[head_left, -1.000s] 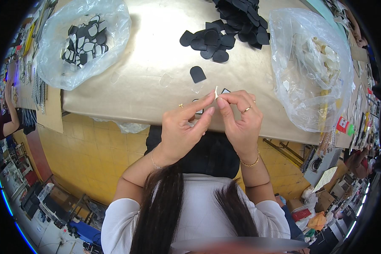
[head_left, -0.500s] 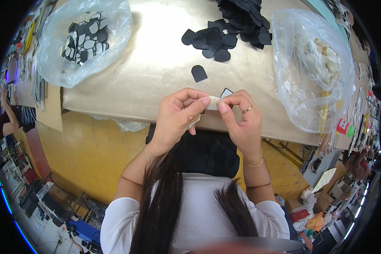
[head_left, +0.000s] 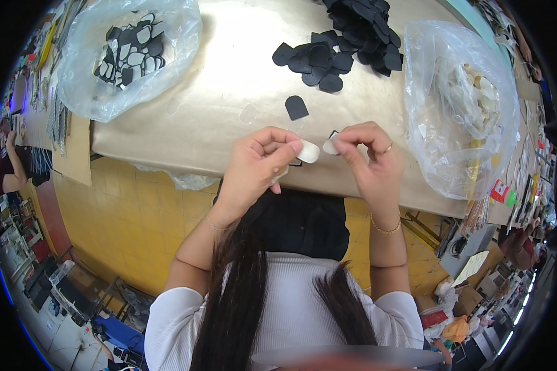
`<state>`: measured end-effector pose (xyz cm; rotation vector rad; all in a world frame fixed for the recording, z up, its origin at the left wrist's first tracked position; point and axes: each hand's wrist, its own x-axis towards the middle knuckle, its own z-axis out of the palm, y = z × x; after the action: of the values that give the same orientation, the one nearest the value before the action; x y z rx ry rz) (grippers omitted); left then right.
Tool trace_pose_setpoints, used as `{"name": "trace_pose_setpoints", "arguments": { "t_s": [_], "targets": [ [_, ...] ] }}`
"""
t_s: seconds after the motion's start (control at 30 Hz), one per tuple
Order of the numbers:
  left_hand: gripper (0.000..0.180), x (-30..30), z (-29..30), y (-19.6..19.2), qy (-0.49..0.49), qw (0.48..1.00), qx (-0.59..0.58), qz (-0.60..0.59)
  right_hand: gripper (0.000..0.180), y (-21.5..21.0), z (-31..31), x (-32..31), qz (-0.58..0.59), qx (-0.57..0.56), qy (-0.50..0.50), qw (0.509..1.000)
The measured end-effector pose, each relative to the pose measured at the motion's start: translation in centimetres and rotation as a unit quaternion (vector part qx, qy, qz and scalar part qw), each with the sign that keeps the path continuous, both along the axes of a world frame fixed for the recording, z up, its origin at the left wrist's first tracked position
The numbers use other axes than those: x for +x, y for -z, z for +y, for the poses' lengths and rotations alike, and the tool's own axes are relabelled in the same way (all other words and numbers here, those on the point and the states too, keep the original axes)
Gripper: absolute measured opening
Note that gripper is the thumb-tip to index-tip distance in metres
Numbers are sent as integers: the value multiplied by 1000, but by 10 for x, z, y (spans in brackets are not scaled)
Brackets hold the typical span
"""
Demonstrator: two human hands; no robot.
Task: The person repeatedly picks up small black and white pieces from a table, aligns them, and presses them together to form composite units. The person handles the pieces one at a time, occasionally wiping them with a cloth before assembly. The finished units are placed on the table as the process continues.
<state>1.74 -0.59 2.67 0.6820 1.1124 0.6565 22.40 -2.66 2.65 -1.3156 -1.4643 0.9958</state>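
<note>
Near the frame's centre, the left hand (head_left: 254, 166) pinches a white rounded piece (head_left: 309, 152) between thumb and fingers (head_left: 277, 134). Just rightward, the right hand (head_left: 372, 151) grips a pale piece (head_left: 329, 146) in closed fingertips, while a black piece (head_left: 296, 107) lies above them on the bench (head_left: 210, 127).

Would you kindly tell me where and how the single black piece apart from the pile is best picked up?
I'd pinch the black piece by its side edges, reaching in from the near side: it appears to lie flat, its straight end is the nearer one, and the black pile lies beyond its rounded end.
</note>
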Motion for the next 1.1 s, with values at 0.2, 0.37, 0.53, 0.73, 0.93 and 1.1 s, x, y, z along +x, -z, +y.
{"name": "trace_pose_setpoints", "arguments": {
  "t_s": [0.2, 0.37, 0.53, 0.73, 0.93, 1.1],
  "targets": [
    [18, -10, 4, 0, -12, 999, 20, 35, 15, 0, 10, -3, 180, -128, 43, 974],
    [17, -14, 4, 1, -13, 999, 21, 37, 18, 3, 20, -4, 141, -121, 24, 982],
    [19, -14, 6, 5, -18, 999, 10, 26, 18, 5, 33, 3, 95, -175, 27, 980],
    [18, -17, 9, 7, -4, 1000, -23, 2, 17, 3, 59, 1, 73, -243, -14, 967],
    [10, -18, 0, 10, 59, 972, 177, 143, 12, 14, 77, -5, -93, -80, -75, 990],
    [7, -10, -5, 13, 132, 858, 417, 270, 12, 20, 80, -10, -279, 70, -111, 951]
  ]
}}
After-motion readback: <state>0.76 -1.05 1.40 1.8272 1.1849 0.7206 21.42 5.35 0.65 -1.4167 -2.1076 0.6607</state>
